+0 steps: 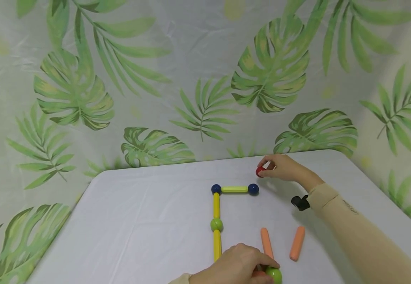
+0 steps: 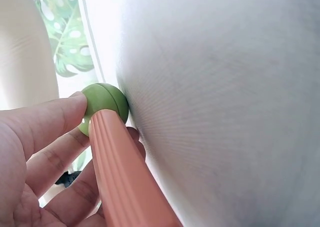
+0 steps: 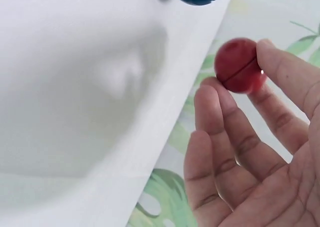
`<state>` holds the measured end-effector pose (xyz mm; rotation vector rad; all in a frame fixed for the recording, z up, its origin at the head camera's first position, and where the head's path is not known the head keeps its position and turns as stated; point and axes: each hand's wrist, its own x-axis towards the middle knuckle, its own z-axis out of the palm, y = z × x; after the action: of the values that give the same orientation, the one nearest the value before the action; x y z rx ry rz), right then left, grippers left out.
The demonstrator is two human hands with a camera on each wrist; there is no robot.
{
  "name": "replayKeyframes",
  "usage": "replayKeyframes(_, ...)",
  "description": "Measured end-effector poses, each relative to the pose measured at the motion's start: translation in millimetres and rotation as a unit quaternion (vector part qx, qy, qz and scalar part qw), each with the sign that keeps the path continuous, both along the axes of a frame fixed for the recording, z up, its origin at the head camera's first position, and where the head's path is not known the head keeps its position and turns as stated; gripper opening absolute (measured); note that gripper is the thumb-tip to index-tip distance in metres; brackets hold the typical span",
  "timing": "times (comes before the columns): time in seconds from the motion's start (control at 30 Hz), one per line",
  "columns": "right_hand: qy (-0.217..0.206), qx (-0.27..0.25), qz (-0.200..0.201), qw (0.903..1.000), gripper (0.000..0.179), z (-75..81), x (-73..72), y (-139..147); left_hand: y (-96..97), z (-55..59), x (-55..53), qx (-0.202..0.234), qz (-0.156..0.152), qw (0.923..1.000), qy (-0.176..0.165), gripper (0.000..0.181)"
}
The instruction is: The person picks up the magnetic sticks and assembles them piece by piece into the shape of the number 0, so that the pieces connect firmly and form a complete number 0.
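Near the front of the table, my left hand (image 1: pixel 239 263) pinches a green ball (image 2: pixel 105 99) between thumb and fingers. An orange stick (image 2: pixel 125 172) runs from this ball toward the wrist camera. At the far right, my right hand (image 1: pixel 283 169) holds a red ball (image 3: pixel 240 66) by its fingertips, above the table. Left of it lies a row with a dark blue ball (image 1: pixel 253 189), a yellow-green stick (image 1: pixel 234 189) and a second dark blue ball (image 1: pixel 216 189). Yellow sticks (image 1: pixel 216 205) run from there toward me, with another green ball (image 1: pixel 216 225) between them.
One loose orange stick (image 1: pixel 297 243) lies right of the left hand. Another orange stick (image 1: pixel 267 242) points at the held green ball; whether they touch, I cannot tell. A white cloth covers the table (image 1: pixel 148 221). A leaf-patterned curtain (image 1: pixel 202 59) hangs behind its far edge.
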<state>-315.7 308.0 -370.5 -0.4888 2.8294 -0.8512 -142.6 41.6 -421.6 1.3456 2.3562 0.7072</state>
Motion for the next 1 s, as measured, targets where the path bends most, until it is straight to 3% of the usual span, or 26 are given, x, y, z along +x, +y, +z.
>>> replayKeyframes(0.4, -0.028, -0.009, 0.023, 0.9993, 0.034, 2.7, 27.4, 13.0, 0.0, 0.0, 1.8, 0.002, 0.009, 0.9999, -0.006, 0.026)
replayKeyframes(0.63, -0.069, -0.032, 0.040, 0.9963, 0.031, 3.4, 44.9, 13.2, 0.5, 1.3, 2.2, 0.002, 0.009, 0.9999, -0.012, 0.027)
replayKeyframes(1.0, -0.094, -0.054, 0.068, 0.9917, 0.026, -8.1, 59.9, 7.6, 0.3, 1.3, 1.5, 0.001, 0.011, 0.9999, -0.012, 0.027)
